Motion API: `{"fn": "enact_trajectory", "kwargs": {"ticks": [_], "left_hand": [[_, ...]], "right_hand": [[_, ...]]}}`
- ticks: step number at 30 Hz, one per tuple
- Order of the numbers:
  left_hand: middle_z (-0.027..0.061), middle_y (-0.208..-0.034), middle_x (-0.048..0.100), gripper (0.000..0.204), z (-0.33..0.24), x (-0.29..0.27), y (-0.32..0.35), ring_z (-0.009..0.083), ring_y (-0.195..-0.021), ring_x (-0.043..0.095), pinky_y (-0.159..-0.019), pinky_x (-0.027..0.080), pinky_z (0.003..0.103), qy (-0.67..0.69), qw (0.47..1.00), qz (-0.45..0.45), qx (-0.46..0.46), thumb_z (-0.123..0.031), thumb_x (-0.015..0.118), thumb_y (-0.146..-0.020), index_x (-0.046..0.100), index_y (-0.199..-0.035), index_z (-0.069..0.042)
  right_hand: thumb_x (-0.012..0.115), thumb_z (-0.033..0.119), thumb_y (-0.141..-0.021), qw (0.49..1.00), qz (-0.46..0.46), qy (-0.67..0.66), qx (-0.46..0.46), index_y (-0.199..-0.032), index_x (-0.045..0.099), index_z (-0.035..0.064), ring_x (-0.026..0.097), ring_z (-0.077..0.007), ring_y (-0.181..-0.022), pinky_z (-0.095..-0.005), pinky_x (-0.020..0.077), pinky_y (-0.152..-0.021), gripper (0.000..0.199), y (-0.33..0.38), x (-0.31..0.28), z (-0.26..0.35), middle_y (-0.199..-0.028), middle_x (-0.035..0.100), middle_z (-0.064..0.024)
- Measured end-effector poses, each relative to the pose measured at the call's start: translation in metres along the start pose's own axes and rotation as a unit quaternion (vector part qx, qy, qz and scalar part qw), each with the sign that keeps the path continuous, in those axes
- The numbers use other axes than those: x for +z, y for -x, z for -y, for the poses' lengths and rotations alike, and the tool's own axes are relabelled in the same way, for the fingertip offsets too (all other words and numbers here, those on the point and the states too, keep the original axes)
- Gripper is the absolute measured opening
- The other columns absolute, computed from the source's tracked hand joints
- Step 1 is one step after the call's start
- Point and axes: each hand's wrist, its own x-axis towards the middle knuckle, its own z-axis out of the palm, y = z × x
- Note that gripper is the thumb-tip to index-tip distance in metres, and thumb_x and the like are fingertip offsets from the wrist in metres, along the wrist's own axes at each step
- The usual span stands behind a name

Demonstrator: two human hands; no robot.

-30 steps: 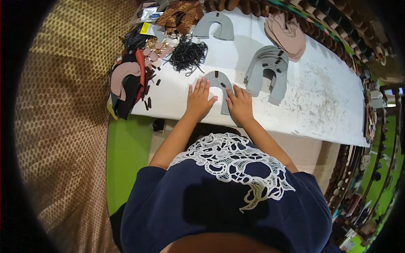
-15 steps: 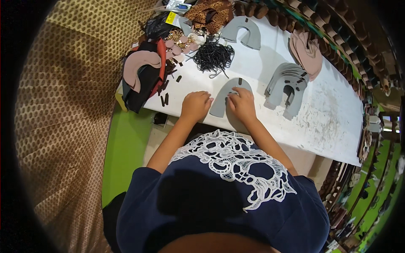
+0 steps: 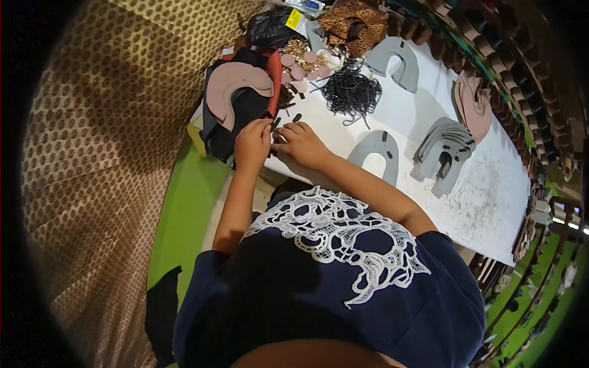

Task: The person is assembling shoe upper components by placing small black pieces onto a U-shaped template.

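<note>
My left hand (image 3: 252, 144) is closed at the table's near left edge, fingertips pressed together; whatever they hold is hidden. Just to its right, my right hand (image 3: 302, 145) reaches leftward, its thumb and fingers apart over several small dark strips (image 3: 297, 118). Some strips are partly covered by the hands. To the right of my right forearm lies a grey U-shaped piece (image 3: 359, 147) with two dark strips on its surface, touched by neither hand. A pink curved piece (image 3: 219, 92) rests on folded black and red material (image 3: 215, 138) beside my left hand.
Farther right are a stack of grey U-shaped pieces (image 3: 423, 153) and pink pieces (image 3: 473, 110). Behind my hands lie a heap of black cords (image 3: 351, 92), pink discs (image 3: 297, 73) and leopard-print material (image 3: 359, 24). Another grey piece (image 3: 409, 70) lies at the back. Patterned fabric (image 3: 110, 153) hangs at left.
Both hands have moved left, from the near grey U-shaped piece to the small dark strips. That piece now shows a second dark strip where my right fingers were. The whole view has shifted.
</note>
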Motion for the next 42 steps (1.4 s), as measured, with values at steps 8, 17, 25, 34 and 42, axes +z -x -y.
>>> {"fn": "enact_trajectory", "kwargs": {"ticks": [8, 17, 25, 34, 42], "left_hand": [[0.0120, -0.096, 0.064, 0.018, 0.009, -0.012, -0.011, 0.0294, -0.089, 0.061, -0.078, 0.047, 0.034, 0.057, 0.996, 0.073, 0.016, -0.013, 0.054, -0.085, 0.066, -0.096, -0.004], [0.0093, -0.096, 0.064, 0.016, 0.004, 0.002, -0.028, 0.0273, -0.090, 0.060, -0.081, 0.047, 0.037, 0.070, 0.976, 0.154, 0.137, -0.016, 0.063, -0.078, 0.067, -0.090, -0.005], [0.0069, -0.101, 0.063, 0.014, -0.007, 0.018, -0.052, 0.0261, -0.093, 0.059, -0.084, 0.045, 0.038, 0.003, 0.965, 0.205, 0.162, -0.018, 0.066, -0.075, 0.066, -0.081, -0.006], [0.0084, -0.105, 0.063, 0.013, -0.022, 0.041, -0.069, 0.0278, -0.095, 0.058, -0.085, 0.044, 0.038, 0.069, 0.962, 0.203, 0.171, -0.017, 0.069, -0.075, 0.068, -0.081, -0.006], [0.0153, -0.108, 0.059, 0.014, -0.031, 0.080, -0.078, 0.0242, -0.087, 0.062, -0.073, 0.050, 0.029, 0.223, 0.929, 0.247, 0.163, -0.013, 0.066, -0.078, 0.066, -0.083, 0.000]], "right_hand": [[0.055, 0.021, -0.076, 0.998, 0.026, 0.053, 0.008, -0.093, 0.065, 0.0162, 0.048, -0.0206, -0.107, -0.0380, 0.0363, -0.093, 0.020, -0.003, 0.005, -0.010, -0.110, 0.055, -0.0029], [0.069, 0.014, -0.069, 0.979, -0.062, -0.102, 0.162, -0.087, 0.065, 0.0084, 0.057, -0.0270, -0.090, -0.0382, 0.0445, -0.078, 0.019, 0.008, -0.013, -0.029, -0.104, 0.059, -0.0093], [0.070, 0.016, -0.073, 0.956, -0.131, -0.084, 0.250, -0.082, 0.066, 0.0064, 0.058, -0.0299, -0.090, -0.0392, 0.0460, -0.080, 0.014, 0.023, -0.020, -0.036, -0.109, 0.057, -0.0140], [0.070, 0.018, -0.073, 0.901, -0.208, -0.142, 0.353, -0.078, 0.069, 0.0069, 0.056, -0.0295, -0.095, -0.0380, 0.0449, -0.083, 0.012, 0.031, -0.031, -0.035, -0.122, 0.051, -0.0141], [0.070, 0.016, -0.074, 0.838, -0.218, -0.254, 0.431, -0.084, 0.068, 0.0066, 0.057, -0.0283, -0.091, -0.0365, 0.0456, -0.082, 0.013, 0.050, -0.036, -0.039, -0.119, 0.051, -0.0149]]}}
